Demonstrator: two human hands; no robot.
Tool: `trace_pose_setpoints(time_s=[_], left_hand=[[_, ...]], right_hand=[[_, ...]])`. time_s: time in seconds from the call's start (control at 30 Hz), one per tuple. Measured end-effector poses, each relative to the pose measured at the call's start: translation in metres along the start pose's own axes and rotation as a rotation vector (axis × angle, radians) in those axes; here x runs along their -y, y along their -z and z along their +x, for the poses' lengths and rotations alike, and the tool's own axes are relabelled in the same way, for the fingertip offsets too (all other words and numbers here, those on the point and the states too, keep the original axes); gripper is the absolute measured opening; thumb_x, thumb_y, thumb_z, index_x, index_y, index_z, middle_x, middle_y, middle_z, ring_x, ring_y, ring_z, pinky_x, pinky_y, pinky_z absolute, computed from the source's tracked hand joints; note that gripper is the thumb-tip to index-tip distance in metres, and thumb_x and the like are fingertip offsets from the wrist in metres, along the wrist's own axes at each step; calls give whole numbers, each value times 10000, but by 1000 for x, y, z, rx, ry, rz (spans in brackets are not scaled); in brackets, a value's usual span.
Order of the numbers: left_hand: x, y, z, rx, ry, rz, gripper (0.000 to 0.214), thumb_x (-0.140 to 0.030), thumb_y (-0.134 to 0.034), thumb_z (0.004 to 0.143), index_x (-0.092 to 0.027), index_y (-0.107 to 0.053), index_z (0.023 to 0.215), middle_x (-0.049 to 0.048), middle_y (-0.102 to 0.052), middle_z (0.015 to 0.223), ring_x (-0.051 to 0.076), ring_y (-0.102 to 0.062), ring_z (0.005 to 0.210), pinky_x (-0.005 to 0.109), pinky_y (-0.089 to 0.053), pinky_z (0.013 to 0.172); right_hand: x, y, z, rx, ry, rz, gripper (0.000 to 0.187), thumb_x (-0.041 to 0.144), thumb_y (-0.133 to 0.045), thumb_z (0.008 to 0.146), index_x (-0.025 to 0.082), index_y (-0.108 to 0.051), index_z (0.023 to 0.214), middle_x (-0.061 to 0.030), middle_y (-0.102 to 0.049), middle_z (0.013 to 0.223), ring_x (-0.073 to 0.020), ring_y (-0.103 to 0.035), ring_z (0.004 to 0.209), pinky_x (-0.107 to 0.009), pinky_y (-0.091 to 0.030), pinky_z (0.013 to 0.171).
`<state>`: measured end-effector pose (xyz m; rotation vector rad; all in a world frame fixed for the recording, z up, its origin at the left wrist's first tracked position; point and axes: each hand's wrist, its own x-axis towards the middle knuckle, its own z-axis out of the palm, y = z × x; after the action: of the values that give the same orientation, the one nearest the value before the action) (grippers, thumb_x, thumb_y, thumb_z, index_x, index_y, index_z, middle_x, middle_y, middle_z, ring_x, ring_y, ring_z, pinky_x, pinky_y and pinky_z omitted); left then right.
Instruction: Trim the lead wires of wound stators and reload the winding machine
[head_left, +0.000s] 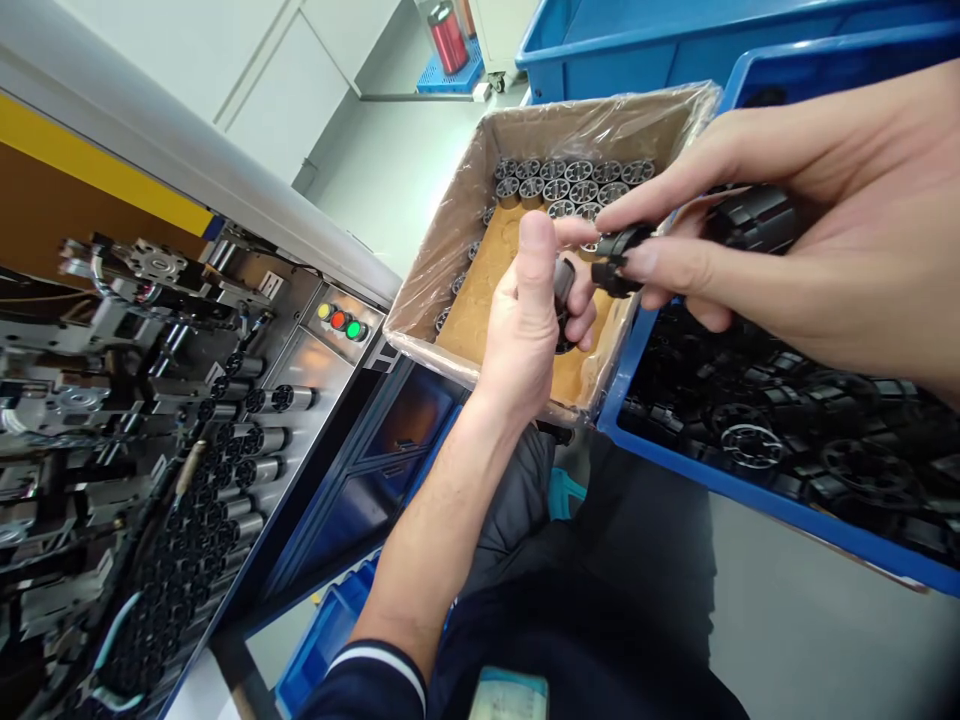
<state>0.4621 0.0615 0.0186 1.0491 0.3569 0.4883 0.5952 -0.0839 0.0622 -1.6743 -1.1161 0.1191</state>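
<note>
My left hand (pixel 525 315) is closed round a small grey metal cylinder (pixel 564 280), with its thumb upright and most of the part hidden by the fingers. Close to it, my right hand (pixel 810 230) pinches a black slotted plastic part (pixel 619 258) between thumb and forefinger. Another black ribbed piece (pixel 757 218) rests inside the right palm. Both hands are above a plastic-lined cardboard box (pixel 442 235), where slotted metal cylinders (pixel 577 190) stand in rows on brown card (pixel 480 310).
At right, a blue crate (pixel 780 520) holds many loose black plastic parts (pixel 795 430). A second blue crate (pixel 622 60) sits behind the box. To the left, a machine bench carries rows of metal cylinders (pixel 255 470) beside coloured push buttons (pixel 340 320).
</note>
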Motion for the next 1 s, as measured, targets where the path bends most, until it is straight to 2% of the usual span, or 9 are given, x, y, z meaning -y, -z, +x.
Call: trace_pose_setpoints(time_s=[0.1, 0.17, 0.23, 0.33, 0.43, 0.57, 0.77, 0.93, 1.0], left_hand=[[-3, -2, -2, 99, 83, -27, 662, -893, -644, 1233, -253, -785, 1322, -9, -571, 818, 127, -522, 661, 250, -456, 581], [-6, -2, -3, 122, 110, -23, 545, -807, -721, 1240, -267, -792, 1273, 1, -597, 866, 121, -514, 676, 248, -415, 558], [-8, 0, -3, 111, 119, -13, 533, -800, -767, 1218, -268, -760, 1174, -4, -576, 873, 111, -467, 651, 247, -341, 517], [-7, 3, -3, 125, 161, -60, 618, -877, -674, 1221, -272, -680, 1097, -15, -485, 812, 131, -457, 623, 264, -321, 511], [-5, 4, -3, 151, 169, -46, 580, -852, -624, 1252, -281, -703, 1185, -35, -438, 767, 146, -487, 598, 267, -356, 509], [-5, 2, -3, 138, 131, 14, 535, -804, -615, 1274, -284, -742, 1285, -45, -442, 738, 146, -508, 577, 254, -362, 494], [-6, -6, -8, 75, 101, 83, 598, -790, -565, 1292, -253, -807, 1191, -38, -375, 670, 139, -456, 542, 271, -313, 487], [-7, -2, -10, 126, 56, 91, 566, -815, -748, 1209, -256, -826, 1166, -44, -384, 648, 131, -422, 528, 299, -281, 483], [-7, 0, -11, 145, 41, 142, 510, -766, -831, 1183, -256, -830, 1194, -34, -497, 682, 121, -447, 536, 308, -290, 488]], right_hand=[[5, -4, -3, 14, 23, -99, 201, 291, -925, 1142, 411, -1026, 1267, 52, -931, 1055, -209, -879, 1021, -403, -668, 932], [5, -5, -4, 1, 3, -114, 219, 251, -925, 1138, 371, -1010, 1300, 51, -944, 1140, -208, -890, 1075, -393, -686, 982], [5, -5, -4, -8, 13, -123, 205, 211, -937, 1119, 336, -1000, 1269, 48, -945, 1162, -200, -894, 1099, -365, -699, 989], [3, -7, -3, 2, 33, -92, 147, 167, -953, 1102, 293, -994, 1165, 57, -961, 1146, -178, -907, 1092, -326, -722, 1000], [2, -10, -2, 14, 38, -53, 195, 127, -964, 1079, 306, -1003, 1145, 71, -975, 1130, -174, -923, 1052, -322, -744, 968], [2, -13, -2, 12, 38, -60, 186, 163, -971, 1093, 345, -989, 1059, 100, -974, 1137, -219, -956, 1074, -384, -788, 987], [3, -11, -6, 9, 84, -115, 147, 203, -983, 1106, 349, -976, 1085, 88, -966, 1085, -210, -938, 992, -381, -759, 888], [4, -12, -8, 16, 63, -97, 146, 216, -958, 1120, 345, -958, 1052, 109, -950, 1062, -182, -920, 991, -362, -725, 926], [2, -11, -5, 58, 46, -10, 172, 234, -915, 1141, 316, -931, 991, 108, -923, 967, -154, -895, 919, -341, -704, 883]])
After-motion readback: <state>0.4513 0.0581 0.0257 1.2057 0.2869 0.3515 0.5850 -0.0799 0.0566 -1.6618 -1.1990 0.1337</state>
